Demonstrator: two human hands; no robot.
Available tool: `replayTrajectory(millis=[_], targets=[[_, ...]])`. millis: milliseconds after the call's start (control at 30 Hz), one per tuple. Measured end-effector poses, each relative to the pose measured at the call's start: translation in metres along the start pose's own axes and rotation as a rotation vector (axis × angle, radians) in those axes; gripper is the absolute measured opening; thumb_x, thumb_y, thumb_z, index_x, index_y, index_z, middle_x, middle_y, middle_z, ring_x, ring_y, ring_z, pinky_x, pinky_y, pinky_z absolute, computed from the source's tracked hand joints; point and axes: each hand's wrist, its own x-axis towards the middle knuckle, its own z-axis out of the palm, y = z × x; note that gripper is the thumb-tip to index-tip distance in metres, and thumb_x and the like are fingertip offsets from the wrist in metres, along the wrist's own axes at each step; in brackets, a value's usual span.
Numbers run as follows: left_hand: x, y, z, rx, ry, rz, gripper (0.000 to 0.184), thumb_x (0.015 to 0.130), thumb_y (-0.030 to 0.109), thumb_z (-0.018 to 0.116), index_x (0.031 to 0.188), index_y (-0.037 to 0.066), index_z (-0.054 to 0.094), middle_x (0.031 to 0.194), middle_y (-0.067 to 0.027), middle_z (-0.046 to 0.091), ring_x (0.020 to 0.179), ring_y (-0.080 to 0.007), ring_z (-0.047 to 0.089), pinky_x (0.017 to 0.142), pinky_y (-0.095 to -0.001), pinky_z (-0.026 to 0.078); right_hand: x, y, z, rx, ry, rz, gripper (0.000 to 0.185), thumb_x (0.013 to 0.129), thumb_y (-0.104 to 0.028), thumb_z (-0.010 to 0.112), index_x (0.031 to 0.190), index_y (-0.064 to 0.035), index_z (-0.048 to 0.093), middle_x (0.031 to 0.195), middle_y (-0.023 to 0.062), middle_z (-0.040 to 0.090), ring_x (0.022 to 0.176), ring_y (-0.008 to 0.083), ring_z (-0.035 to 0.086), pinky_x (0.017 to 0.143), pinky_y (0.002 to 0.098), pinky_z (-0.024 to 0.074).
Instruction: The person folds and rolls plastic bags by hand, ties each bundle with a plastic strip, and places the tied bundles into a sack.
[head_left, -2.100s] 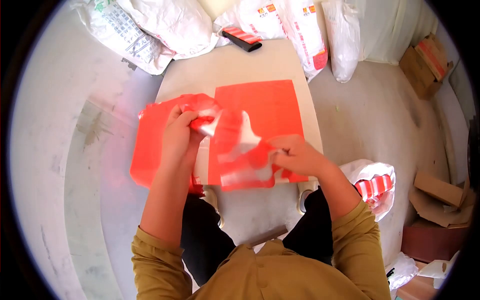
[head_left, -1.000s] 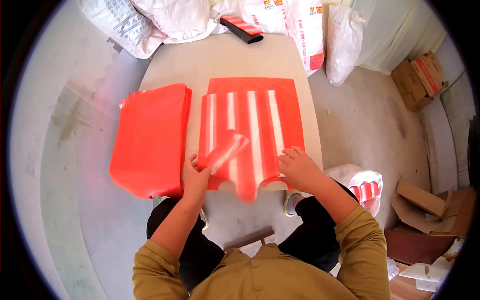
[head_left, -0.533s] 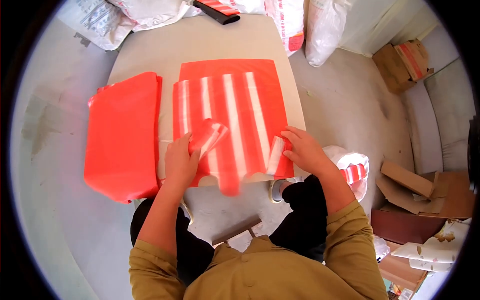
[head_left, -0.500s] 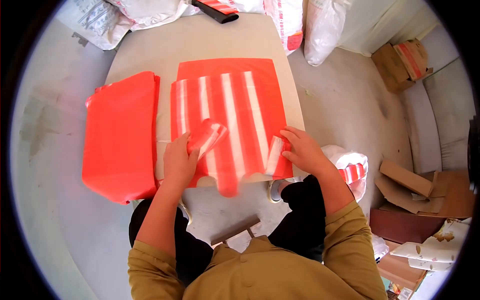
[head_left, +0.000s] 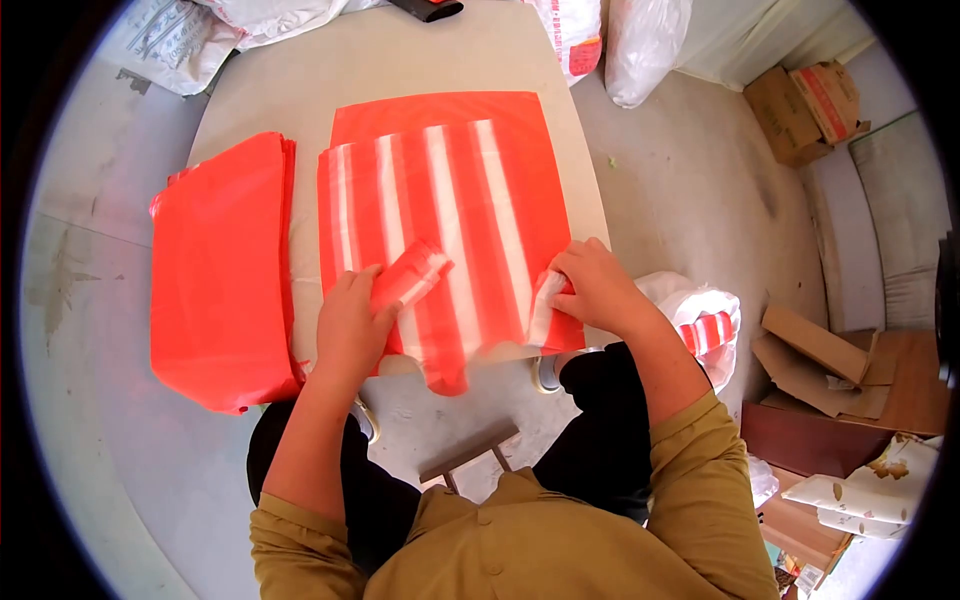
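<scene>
A red-and-white striped plastic bag (head_left: 462, 230) lies flat on the table, over a plain red plastic sheet (head_left: 545, 165) whose top and right edges show. My left hand (head_left: 350, 325) is closed on the bag's lower left handle, and a folded striped end sticks out past the fingers to the right. At the lower right, my right hand (head_left: 598, 288) pinches the other handle, which is bunched under the fingertips. Between the hands, a rounded tab of the bag hangs over the table's near edge.
Left of the bag lies a thick stack of folded red plastic (head_left: 220, 270) on the table (head_left: 400, 60). White sacks (head_left: 270, 15) stand behind. A white bag with a striped roll (head_left: 705, 330) is by my right knee. Cardboard boxes (head_left: 805, 110) and an opened carton (head_left: 830, 380) are at right.
My right fingers have closed in on the right handle and bunched it, shifting slightly left. My left hand keeps its hold. The whole view has shifted a little.
</scene>
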Motion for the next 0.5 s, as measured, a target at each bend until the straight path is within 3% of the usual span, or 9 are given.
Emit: replayTrajectory(millis=[67, 267, 500], targets=[[0.000, 0.003, 0.001, 0.008, 0.008, -0.011, 0.047, 0.089, 0.019, 0.075, 0.131, 0.001, 0.064, 0.122, -0.0165, 0.064, 0.109, -0.0350, 0.065, 0.092, -0.0425, 0.054, -0.001, 0.003, 0.004, 0.003, 0.036, -0.054, 0.024, 0.078, -0.009, 0.074, 0.101, -0.0045, 0.068, 0.102, 0.0106, 0.066, 0.101, 0.0329, 0.057, 0.087, 0.0429, 0.0504], [0.000, 0.002, -0.003, -0.053, 0.030, 0.029, 0.044, 0.089, 0.020, 0.075, 0.128, 0.003, 0.066, 0.121, -0.0146, 0.065, 0.107, -0.0340, 0.067, 0.090, -0.0417, 0.055, 0.007, -0.021, -0.016, 0.279, -0.165, 0.121, 0.020, 0.082, -0.005, 0.071, 0.101, -0.0041, 0.066, 0.094, 0.0129, 0.065, 0.093, 0.0331, 0.062, 0.081, 0.0412, 0.0506], [0.004, 0.001, -0.003, -0.041, -0.039, 0.174, 0.042, 0.087, 0.014, 0.075, 0.127, 0.004, 0.067, 0.119, -0.0139, 0.067, 0.105, -0.0342, 0.067, 0.089, -0.0416, 0.055, 0.025, -0.055, -0.012, 0.359, -0.085, -0.222, 0.023, 0.084, -0.003, 0.073, 0.106, -0.0041, 0.065, 0.098, 0.0130, 0.066, 0.093, 0.0319, 0.064, 0.080, 0.0402, 0.0515]])
